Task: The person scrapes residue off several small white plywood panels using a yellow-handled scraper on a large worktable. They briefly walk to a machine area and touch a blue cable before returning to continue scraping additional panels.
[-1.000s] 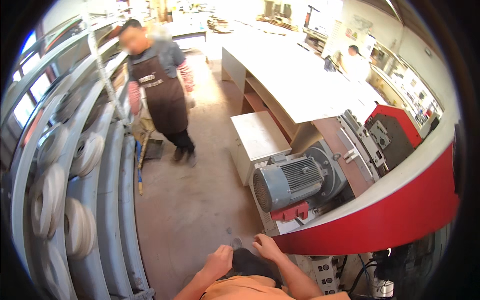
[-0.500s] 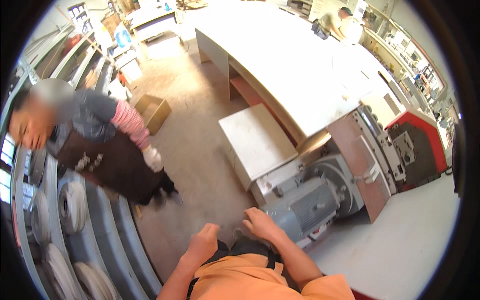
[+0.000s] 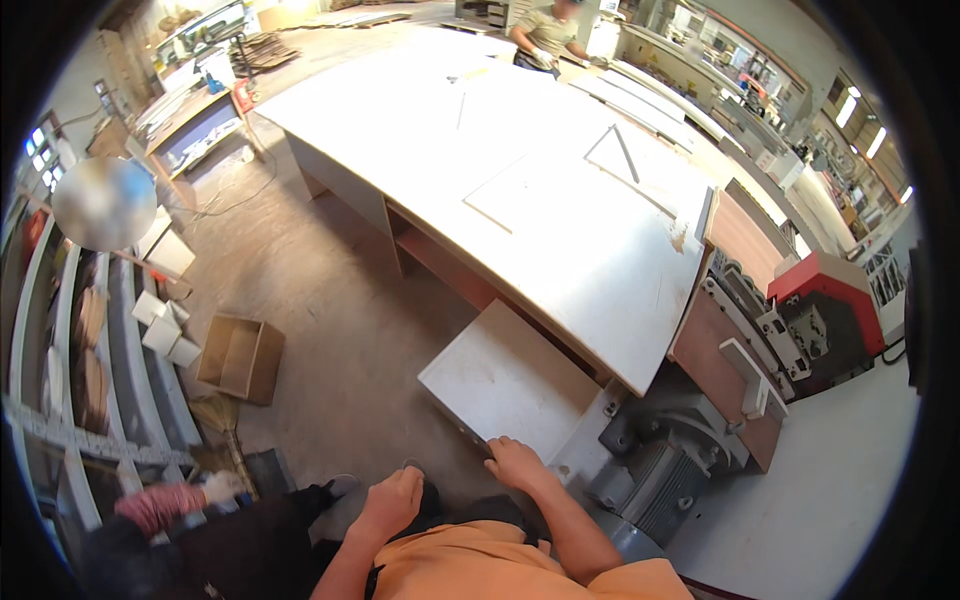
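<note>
My left hand (image 3: 395,497) hangs in front of my orange shirt (image 3: 490,560), its fingers curled together and nothing visible in them. My right hand (image 3: 515,465) is held farther right, fingers loosely bent and thumb apart, holding nothing I can see. It overlaps the near edge of a low white-topped box (image 3: 510,375); I cannot tell whether it touches. Right of that hand sits a grey electric motor (image 3: 655,490) on a machine with a reddish-brown board (image 3: 700,340).
A large white worktable (image 3: 400,140) fills the middle, with thin strips on it. A red machine cover (image 3: 825,285) stands right. On the left are an open brown box (image 3: 262,360), a broom (image 3: 218,412), racks (image 3: 130,340) and a co-worker's gloved hand (image 3: 222,487). Another person (image 3: 545,35) stands beyond the table.
My view has swung, showing more of the worktable. The co-worker at left now appears lower, near the bottom edge. My right hand now overlaps the white-topped box's edge.
</note>
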The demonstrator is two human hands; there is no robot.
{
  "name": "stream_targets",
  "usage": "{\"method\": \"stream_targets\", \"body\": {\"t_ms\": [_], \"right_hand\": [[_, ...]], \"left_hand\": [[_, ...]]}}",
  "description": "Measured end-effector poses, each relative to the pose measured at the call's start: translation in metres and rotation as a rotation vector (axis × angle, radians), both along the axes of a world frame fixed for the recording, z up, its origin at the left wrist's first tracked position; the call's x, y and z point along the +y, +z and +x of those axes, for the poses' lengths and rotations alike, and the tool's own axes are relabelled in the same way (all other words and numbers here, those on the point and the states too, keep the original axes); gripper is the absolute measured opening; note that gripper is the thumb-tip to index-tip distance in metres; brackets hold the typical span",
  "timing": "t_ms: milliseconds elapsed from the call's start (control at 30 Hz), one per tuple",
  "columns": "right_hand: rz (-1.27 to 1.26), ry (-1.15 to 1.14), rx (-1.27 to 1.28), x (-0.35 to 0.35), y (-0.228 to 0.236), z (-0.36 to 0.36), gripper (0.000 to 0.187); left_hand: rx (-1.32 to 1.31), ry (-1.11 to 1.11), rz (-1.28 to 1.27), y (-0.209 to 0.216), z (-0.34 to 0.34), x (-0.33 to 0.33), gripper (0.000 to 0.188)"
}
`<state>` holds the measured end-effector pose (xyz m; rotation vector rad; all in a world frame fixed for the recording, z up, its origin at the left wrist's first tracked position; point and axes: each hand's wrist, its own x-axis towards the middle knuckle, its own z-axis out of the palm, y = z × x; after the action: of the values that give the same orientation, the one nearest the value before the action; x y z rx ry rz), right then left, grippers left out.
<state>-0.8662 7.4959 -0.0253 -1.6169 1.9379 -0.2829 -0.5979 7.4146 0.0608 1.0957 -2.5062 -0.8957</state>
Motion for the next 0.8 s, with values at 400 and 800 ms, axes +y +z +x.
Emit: {"method": "stream_targets", "body": {"t_ms": [400, 800], "right_hand": [[-0.729, -0.777, 0.039, -0.262, 0.052, -0.115, 0.037], [-0.523, -0.872, 0.433, -0.526, 0.017, -0.168, 0.064]], "left_hand": [[-0.198, -0.283, -0.007, 0.022, -0.077, -0.297, 0.028], [-0.293, -0.499, 0.076, 0.028, -0.154, -0.501, 0.023]]}}
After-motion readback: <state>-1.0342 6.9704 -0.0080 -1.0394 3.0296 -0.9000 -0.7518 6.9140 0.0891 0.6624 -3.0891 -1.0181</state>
